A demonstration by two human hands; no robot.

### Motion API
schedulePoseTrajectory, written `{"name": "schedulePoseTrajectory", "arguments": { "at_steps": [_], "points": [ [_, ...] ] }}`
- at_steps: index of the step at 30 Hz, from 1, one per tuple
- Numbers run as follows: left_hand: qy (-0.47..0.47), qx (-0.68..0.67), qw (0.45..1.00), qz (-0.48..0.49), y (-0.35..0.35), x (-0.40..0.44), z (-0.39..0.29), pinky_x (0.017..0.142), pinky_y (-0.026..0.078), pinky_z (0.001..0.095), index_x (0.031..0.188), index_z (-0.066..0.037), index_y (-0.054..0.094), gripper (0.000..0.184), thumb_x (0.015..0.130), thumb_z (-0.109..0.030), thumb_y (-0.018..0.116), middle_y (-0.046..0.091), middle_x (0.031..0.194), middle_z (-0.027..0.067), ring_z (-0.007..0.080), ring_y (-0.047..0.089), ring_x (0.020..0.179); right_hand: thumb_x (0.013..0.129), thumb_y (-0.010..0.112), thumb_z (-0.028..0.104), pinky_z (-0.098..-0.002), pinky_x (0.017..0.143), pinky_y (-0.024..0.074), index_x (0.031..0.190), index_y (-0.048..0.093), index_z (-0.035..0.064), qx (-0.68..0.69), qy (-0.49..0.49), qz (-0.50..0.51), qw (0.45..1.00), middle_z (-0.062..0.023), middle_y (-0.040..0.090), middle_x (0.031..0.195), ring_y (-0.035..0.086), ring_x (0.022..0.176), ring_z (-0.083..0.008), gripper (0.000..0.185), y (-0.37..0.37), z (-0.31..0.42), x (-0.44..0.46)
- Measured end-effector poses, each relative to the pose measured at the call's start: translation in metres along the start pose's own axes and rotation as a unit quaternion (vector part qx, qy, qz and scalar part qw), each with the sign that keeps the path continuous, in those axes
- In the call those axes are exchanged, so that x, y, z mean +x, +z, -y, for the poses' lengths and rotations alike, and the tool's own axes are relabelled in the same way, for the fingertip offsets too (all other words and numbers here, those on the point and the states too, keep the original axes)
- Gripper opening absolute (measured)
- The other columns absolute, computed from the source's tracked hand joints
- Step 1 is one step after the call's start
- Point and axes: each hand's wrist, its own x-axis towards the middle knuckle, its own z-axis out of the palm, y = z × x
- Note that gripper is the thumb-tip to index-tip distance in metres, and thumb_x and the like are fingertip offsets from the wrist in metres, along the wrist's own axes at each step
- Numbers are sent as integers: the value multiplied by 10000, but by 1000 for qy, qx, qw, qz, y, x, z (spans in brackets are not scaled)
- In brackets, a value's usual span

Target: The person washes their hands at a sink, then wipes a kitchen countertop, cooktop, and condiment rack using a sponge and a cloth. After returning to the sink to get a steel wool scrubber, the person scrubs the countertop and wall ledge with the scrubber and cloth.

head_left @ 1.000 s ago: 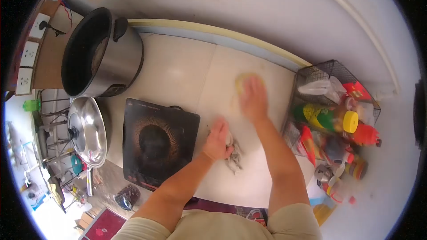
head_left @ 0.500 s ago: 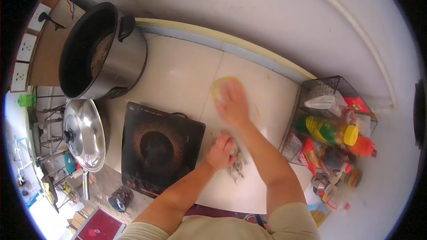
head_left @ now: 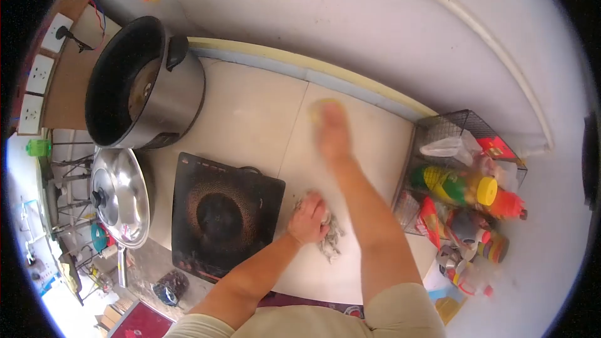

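Note:
My right hand (head_left: 332,134), smeared by motion, presses a yellow sponge-like pad (head_left: 315,111) against the pale countertop (head_left: 250,112) near the back edge. Only the pad's yellow edge shows around my fingers. Closer to my body, my left hand (head_left: 307,219) is closed on a crumpled greyish rag (head_left: 332,247) lying on the counter. The rag's loose end trails out to the right of my fingers. Just left of that hand sits a black induction cooktop (head_left: 228,213).
A large dark-lined pot (head_left: 178,97) stands at the back left, with a lidded steel pan (head_left: 122,197) in front of it. On the right, a wire basket (head_left: 447,125) holds a green bottle with a yellow cap (head_left: 451,184) and several packets. A wall closes off the back.
My right hand has slid the yellow pad farther back, toward the wall. My left hand stays on the rag. The view has shifted slightly.

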Motion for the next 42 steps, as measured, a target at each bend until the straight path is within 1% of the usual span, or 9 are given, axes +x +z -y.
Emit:
{"name": "schedulePoseTrajectory", "arguments": {
  "at_steps": [12,21,25,30,33,35,37,39,42],
  "points": [
    [1,158,987,22,1,149,32,1030,311,397,1078,-7,510,299,808,-125,459,477,1196,176,330,409,1179,832,517,95,-457,1087,214,1368,337,24,-217,-26,-138,966,-200,328,1411,290,1313,-363,570,-49,-120,-37],
    [-212,240,944,-75,-137,138,166,1083,213,468,1377,45,233,686,836,-255,530,266,1408,257,373,226,1330,822,525,78,-464,1079,228,1350,383,57,-199,2,-155,968,-224,376,1372,325,1290,-363,548,-53,-111,-35],
    [-232,265,934,-64,-142,134,167,1105,157,462,1391,60,178,763,828,-302,544,211,1437,254,374,184,1347,823,517,53,-458,1054,281,1302,446,36,46,2,-246,968,-230,448,1311,427,1219,-357,485,-37,-128,-34],
    [-212,274,935,-79,-143,133,163,1110,140,457,1382,64,205,752,820,-314,532,216,1437,251,378,186,1345,852,496,61,-365,945,422,1201,518,2,74,-26,-458,886,-189,556,1193,547,1076,-342,355,-110,-24,13],
    [-216,264,938,-67,-149,135,159,1110,142,457,1376,66,216,747,813,-310,530,221,1436,249,375,191,1343,859,498,98,-370,831,459,1075,585,36,-285,-147,-245,915,-129,618,1056,577,959,-328,241,-95,-53,69],
    [-220,257,939,-60,-152,137,155,1110,143,459,1376,65,219,748,808,-307,534,226,1434,246,372,195,1342,834,526,140,-425,722,429,925,636,87,-264,-29,-142,954,-75,639,890,582,840,-291,152,-77,7,93],
    [-215,247,943,-63,-151,134,154,1107,145,466,1373,67,224,749,807,-317,529,235,1430,245,374,199,1340,803,558,206,-413,650,404,738,647,129,-202,-132,-294,925,-54,623,729,595,773,-254,134,-17,54,122],
    [-217,246,943,-55,-153,136,156,1107,143,467,1371,65,235,750,802,-327,528,237,1430,239,371,197,1341,773,550,232,-434,605,428,725,642,141,-234,-85,-110,962,-64,625,727,615,739,-270,138,0,161,147],
    [-228,242,943,-29,-154,139,156,1108,136,462,1370,56,254,756,788,-335,536,230,1435,229,364,183,1347,803,524,203,-438,643,463,878,615,145,-160,-188,-130,960,-87,636,794,632,792,-254,132,71,246,191]
  ]
}}
